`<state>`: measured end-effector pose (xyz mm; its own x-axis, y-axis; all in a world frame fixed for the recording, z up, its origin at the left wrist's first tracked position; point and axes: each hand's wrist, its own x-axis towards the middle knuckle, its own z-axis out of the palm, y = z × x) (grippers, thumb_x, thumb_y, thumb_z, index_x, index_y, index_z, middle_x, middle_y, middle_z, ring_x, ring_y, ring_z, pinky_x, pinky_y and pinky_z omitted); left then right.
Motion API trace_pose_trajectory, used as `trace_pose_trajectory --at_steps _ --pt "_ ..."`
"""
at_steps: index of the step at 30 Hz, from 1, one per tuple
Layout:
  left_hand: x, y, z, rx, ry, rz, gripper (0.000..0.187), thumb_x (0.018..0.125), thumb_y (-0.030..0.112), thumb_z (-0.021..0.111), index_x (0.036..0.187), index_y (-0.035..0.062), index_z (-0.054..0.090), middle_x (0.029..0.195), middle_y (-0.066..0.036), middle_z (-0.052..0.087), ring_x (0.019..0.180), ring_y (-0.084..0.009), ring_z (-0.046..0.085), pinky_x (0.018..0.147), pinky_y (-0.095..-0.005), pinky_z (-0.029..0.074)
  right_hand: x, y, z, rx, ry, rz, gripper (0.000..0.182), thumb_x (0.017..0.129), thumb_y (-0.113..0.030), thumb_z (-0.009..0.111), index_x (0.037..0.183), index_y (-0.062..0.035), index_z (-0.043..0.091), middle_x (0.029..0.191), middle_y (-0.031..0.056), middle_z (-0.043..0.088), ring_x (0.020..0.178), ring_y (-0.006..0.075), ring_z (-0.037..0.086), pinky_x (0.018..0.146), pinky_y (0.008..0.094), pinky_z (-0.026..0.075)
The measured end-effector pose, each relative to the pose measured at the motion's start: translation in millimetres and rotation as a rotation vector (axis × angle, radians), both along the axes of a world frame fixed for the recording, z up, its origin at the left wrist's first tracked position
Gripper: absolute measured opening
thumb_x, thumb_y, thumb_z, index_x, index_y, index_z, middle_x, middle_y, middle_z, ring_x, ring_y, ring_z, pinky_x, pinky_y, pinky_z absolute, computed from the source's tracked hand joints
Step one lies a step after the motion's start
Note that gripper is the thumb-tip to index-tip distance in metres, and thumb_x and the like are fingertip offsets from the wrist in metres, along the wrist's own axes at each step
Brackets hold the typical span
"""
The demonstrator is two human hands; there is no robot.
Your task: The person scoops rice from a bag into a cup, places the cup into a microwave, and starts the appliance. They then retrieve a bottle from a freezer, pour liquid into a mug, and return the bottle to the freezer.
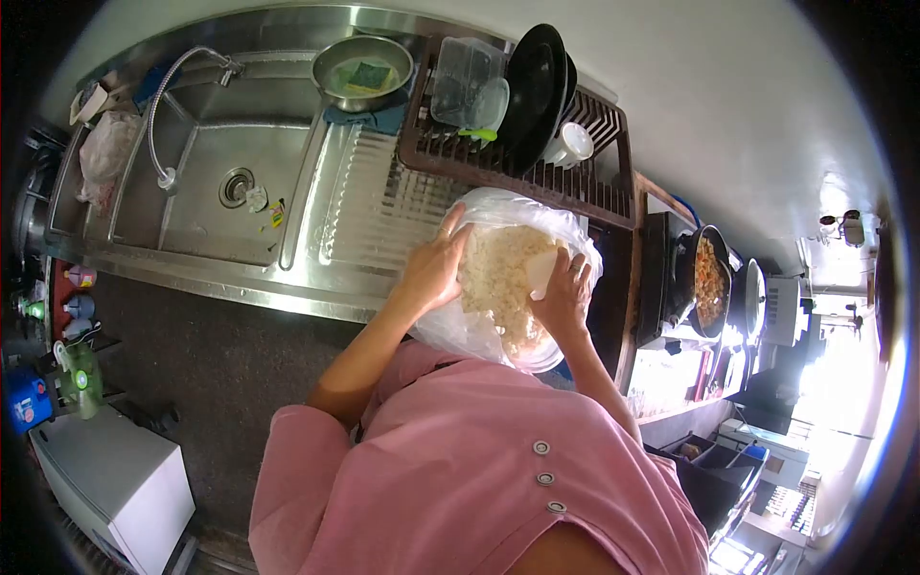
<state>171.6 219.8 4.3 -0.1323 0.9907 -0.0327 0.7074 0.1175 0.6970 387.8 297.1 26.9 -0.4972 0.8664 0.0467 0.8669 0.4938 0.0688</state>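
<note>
**Bag of rice right at the counter edge, bit of a squeeze**

Left of the frame: steel sink (216, 192) with scraps by the drain, then a pan (362, 75) with a green sponge in it, top centre-left.

Mid-frame, the left hand (433, 275) has a spread-fingered hold on the side of the clear plastic bag (465, 329), probably bracing it so the mouth gapes. The rice (498, 261), or something much like it, sits inside, dead centre, close to the pink shirt (460, 431); handy for the reach, I'd guess. The right hand (567, 297) grips a small white piece (542, 272) at the rice; can't tell exactly what it is.

The loaded dish rack (498, 179) crowds the far side, so not much elbow room there. Far right, a pan of chopped food (709, 287) sits on the stove.
</note>
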Motion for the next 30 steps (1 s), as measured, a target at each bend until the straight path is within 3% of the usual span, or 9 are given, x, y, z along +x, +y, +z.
trace_pose_trajectory --at_steps 8,14,17,20,23,26,30 --pt "2 1 -9 0.05 -0.04 0.01 0.072 0.06 -0.009 0.059 0.129 0.0 0.042 0.149 -0.016 0.023 0.094 -0.0394 0.062 0.076 -0.0458 0.052 -27 11 8 -0.173 -0.004 0.02 0.074 0.061 -0.03 0.077 0.115 0.004 0.04 0.116 0.0242 0.04 0.105 0.0425 0.043 0.084 0.0493 0.047" --pt "3 1 -5 0.049 -0.071 0.02 0.07 0.062 -0.009 0.057 0.13 -0.0012 0.042 0.15 -0.016 0.022 0.093 -0.0395 0.062 0.077 -0.0456 0.052 -28 13 11 -0.182 -0.066 0.034 0.073 0.061 -0.03 0.077 0.115 0.0044 0.041 0.116 0.0241 0.04 0.103 0.0419 0.045 0.081 0.0493 0.049" --pt "2 1 -6 0.081 -0.064 0.017 0.069 0.062 -0.009 0.057 0.13 -0.0021 0.042 0.15 -0.016 0.022 0.092 -0.0395 0.062 0.077 -0.0457 0.052 -18 18 14 -0.234 -0.054 0.099 0.071 0.061 -0.029 0.076 0.118 -0.0006 0.044 0.115 0.0234 0.041 0.104 0.0405 0.044 0.082 0.0504 0.047" --pt "3 -1 -6 0.081 -0.078 0.012 0.069 0.062 -0.008 0.058 0.129 -0.0024 0.042 0.15 -0.016 0.022 0.092 -0.0395 0.062 0.076 -0.0459 0.052 -6 25 7 -0.094 -0.112 0.413 0.068 0.062 -0.027 0.076 0.12 -0.0074 0.047 0.115 0.0225 0.042 0.107 0.0394 0.044 0.084 0.0505 0.045" --pt "3 -2 -8 0.098 -0.059 0.021 0.07 0.061 -0.008 0.059 0.129 -0.0022 0.043 0.15 -0.015 0.022 0.092 -0.0394 0.062 0.076 -0.0459 0.052 -2 30 1 -0.092 -0.081 0.476 0.062 0.064 -0.028 0.075 0.118 -0.0105 0.05 0.114 0.0214 0.043 0.11 0.0388 0.043 0.084 0.0504 0.043" --pt "5 -1 -8 0.074 -0.059 0.012 0.071 0.06 -0.008 0.06 0.128 -0.0018 0.043 0.15 -0.015 0.022 0.092 -0.0393 0.062 0.075 -0.046 0.052 -9 23 -18 -0.016 -0.065 0.363 0.061 0.066 -0.03 0.074 0.118 -0.0098 0.049 0.114 0.021 0.044 0.11 0.0398 0.043 0.084 0.0525 0.043" --pt "5 -2 0 0.023 -0.054 0.017 0.071 0.059 -0.009 0.06 0.127 -0.0014 0.044 0.149 -0.015 0.023 0.093 -0.0401 0.062 0.075 -0.0462 0.052 -27 19 -20 -0.126 -0.036 0.153 0.059 0.07 -0.034 0.07 0.119 -0.0095 0.048 0.12 0.0241 0.044 0.108 0.0426 0.046 0.085 0.056 0.042"
